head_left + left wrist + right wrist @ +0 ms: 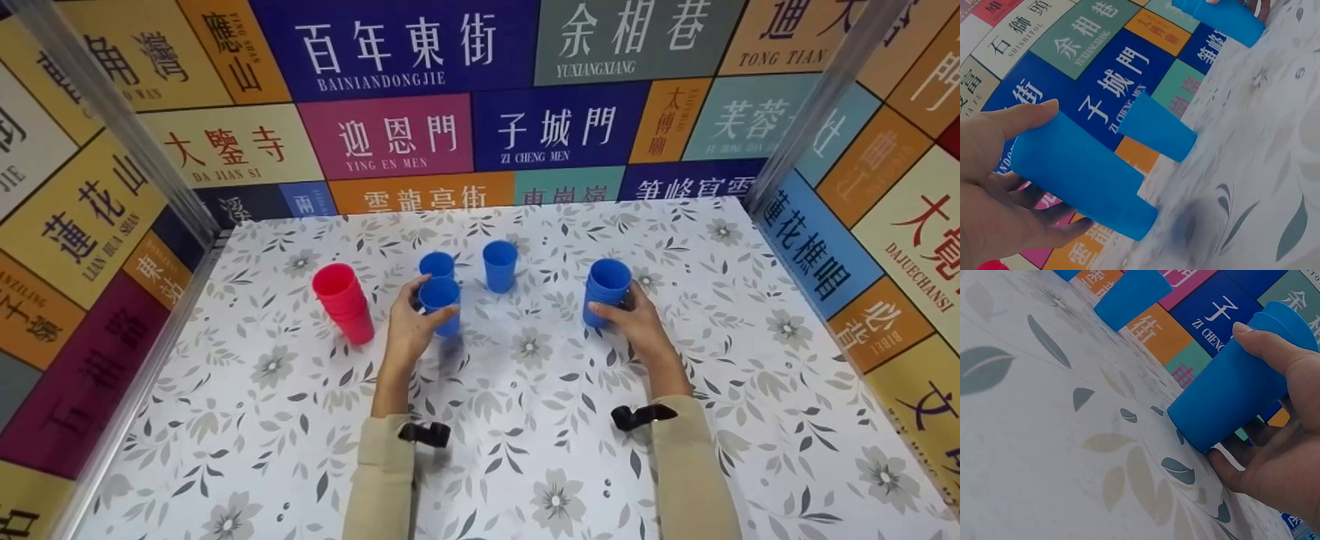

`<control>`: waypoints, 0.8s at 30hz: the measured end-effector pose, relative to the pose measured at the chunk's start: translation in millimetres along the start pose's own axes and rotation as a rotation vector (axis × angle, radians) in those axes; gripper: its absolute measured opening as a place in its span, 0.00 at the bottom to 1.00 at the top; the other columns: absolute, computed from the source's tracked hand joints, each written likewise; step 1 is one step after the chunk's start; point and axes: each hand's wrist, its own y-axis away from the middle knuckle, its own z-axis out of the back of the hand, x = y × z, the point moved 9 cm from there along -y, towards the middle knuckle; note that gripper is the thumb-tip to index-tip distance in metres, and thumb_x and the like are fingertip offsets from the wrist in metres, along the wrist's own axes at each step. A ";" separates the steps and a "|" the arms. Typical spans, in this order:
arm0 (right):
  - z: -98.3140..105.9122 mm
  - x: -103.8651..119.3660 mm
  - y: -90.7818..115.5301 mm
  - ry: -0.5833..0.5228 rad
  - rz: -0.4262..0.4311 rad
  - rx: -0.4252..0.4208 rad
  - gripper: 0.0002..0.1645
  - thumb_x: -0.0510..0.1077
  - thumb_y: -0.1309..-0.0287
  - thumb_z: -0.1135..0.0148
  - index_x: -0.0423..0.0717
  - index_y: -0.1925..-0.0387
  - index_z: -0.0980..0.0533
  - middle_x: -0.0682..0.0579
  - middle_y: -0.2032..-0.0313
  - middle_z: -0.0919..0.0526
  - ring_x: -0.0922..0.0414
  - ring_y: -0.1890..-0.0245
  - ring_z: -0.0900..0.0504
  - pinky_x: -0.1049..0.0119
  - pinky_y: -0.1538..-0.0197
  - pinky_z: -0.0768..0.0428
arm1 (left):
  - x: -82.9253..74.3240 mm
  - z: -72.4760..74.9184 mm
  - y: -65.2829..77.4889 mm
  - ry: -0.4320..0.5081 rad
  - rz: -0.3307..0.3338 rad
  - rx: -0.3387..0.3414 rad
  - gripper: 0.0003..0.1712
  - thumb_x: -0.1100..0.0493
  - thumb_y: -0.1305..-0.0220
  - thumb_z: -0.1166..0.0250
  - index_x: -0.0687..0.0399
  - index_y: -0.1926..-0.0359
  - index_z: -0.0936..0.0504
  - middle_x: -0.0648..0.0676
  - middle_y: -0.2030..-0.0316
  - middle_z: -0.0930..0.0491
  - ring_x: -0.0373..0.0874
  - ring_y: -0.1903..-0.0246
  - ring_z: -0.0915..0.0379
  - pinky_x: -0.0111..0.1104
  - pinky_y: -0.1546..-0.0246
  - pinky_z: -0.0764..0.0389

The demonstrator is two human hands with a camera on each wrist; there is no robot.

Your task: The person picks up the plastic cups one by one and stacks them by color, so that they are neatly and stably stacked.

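My left hand [409,330] grips a blue cup [441,301], thumb on the near side and fingers round the far left. Directly behind that cup is a second blue cup [436,262], partly hidden; in the left wrist view the two overlap. On the right, my right hand [639,322] holds a short stack of nested blue cups [604,289], with the thumb across its front. In the right wrist view the stack's base [1202,422] is close to the tabletop. Between the hands, farther back, a single blue cup [499,267] stands upright, mouth up.
A stack of nested red cups [343,300] leans slightly to the left of my left hand. The table [525,420] has a white cloth with a grey leaf and flower print. Panels with printed signs [405,142] rise along the back and both sides.
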 end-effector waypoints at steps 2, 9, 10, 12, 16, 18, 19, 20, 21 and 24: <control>0.5 0.0 0.1 -0.004 -0.003 0.002 0.57 0.47 0.44 0.26 0.52 0.21 0.51 0.38 0.24 0.42 0.41 0.24 0.42 0.45 0.24 0.40 | -2.6 -6.3 1.1 -0.006 -0.013 0.014 0.43 0.65 0.49 0.24 0.60 0.32 0.31 0.68 0.33 0.31 0.62 0.32 0.33 0.50 0.31 0.30; 1.9 1.6 -1.5 0.005 0.012 -0.003 0.56 0.47 0.44 0.26 0.50 0.22 0.49 0.37 0.25 0.41 0.41 0.24 0.42 0.45 0.23 0.42 | -9.9 -27.0 4.2 -0.001 -0.023 0.058 0.42 0.66 0.48 0.24 0.58 0.32 0.30 0.68 0.33 0.32 0.61 0.32 0.34 0.50 0.32 0.29; 1.8 1.2 -1.4 0.005 0.011 -0.003 0.57 0.47 0.44 0.26 0.50 0.22 0.50 0.37 0.25 0.41 0.41 0.24 0.42 0.44 0.23 0.42 | -10.6 -29.2 4.7 -0.004 -0.025 0.062 0.42 0.65 0.48 0.24 0.58 0.32 0.30 0.68 0.33 0.31 0.61 0.31 0.34 0.50 0.32 0.29; 1.4 0.3 -0.7 0.007 0.007 -0.003 0.57 0.47 0.44 0.26 0.50 0.21 0.51 0.37 0.25 0.41 0.41 0.24 0.42 0.45 0.22 0.43 | -11.7 -33.2 5.1 -0.013 -0.039 0.070 0.42 0.64 0.48 0.24 0.57 0.32 0.30 0.67 0.33 0.31 0.61 0.32 0.33 0.50 0.32 0.28; 0.9 -1.6 0.2 0.012 0.003 -0.011 0.57 0.47 0.43 0.26 0.50 0.21 0.51 0.38 0.25 0.41 0.43 0.23 0.43 0.47 0.22 0.44 | -12.3 -39.5 5.5 -0.027 -0.063 0.088 0.43 0.62 0.48 0.23 0.57 0.32 0.31 0.66 0.33 0.31 0.60 0.33 0.32 0.49 0.34 0.26; 0.3 -1.7 0.3 0.018 0.004 -0.011 0.58 0.47 0.43 0.26 0.49 0.21 0.52 0.38 0.24 0.42 0.43 0.23 0.43 0.48 0.21 0.45 | -13.6 -40.9 5.5 -0.032 -0.060 0.092 0.43 0.62 0.48 0.23 0.57 0.32 0.31 0.66 0.32 0.31 0.59 0.32 0.32 0.48 0.33 0.26; 0.0 -1.5 0.4 0.018 0.004 -0.011 0.58 0.47 0.44 0.26 0.50 0.21 0.52 0.38 0.24 0.42 0.43 0.23 0.44 0.48 0.21 0.45 | -14.4 -41.4 5.2 -0.034 -0.056 0.093 0.43 0.62 0.49 0.22 0.56 0.32 0.30 0.66 0.32 0.31 0.59 0.32 0.32 0.48 0.33 0.26; -0.1 -1.3 0.5 0.017 0.005 -0.011 0.58 0.48 0.44 0.26 0.50 0.21 0.51 0.38 0.24 0.42 0.43 0.23 0.44 0.48 0.21 0.45 | -15.5 -41.9 4.7 -0.035 -0.051 0.097 0.43 0.62 0.49 0.22 0.56 0.32 0.30 0.65 0.32 0.31 0.59 0.32 0.32 0.48 0.33 0.27; -0.2 -0.9 0.5 0.013 0.007 -0.010 0.58 0.47 0.44 0.26 0.50 0.21 0.51 0.38 0.24 0.42 0.43 0.23 0.44 0.47 0.21 0.45 | -16.6 -42.6 4.2 -0.036 -0.045 0.101 0.43 0.62 0.48 0.22 0.55 0.32 0.30 0.65 0.32 0.31 0.59 0.32 0.33 0.48 0.32 0.28; 0.0 -0.5 1.4 0.007 0.004 -0.009 0.58 0.47 0.43 0.26 0.51 0.21 0.51 0.38 0.24 0.43 0.43 0.23 0.44 0.46 0.21 0.45 | -19.9 -46.6 2.3 -0.042 -0.026 0.122 0.42 0.61 0.48 0.22 0.53 0.32 0.30 0.62 0.31 0.31 0.56 0.30 0.34 0.48 0.30 0.30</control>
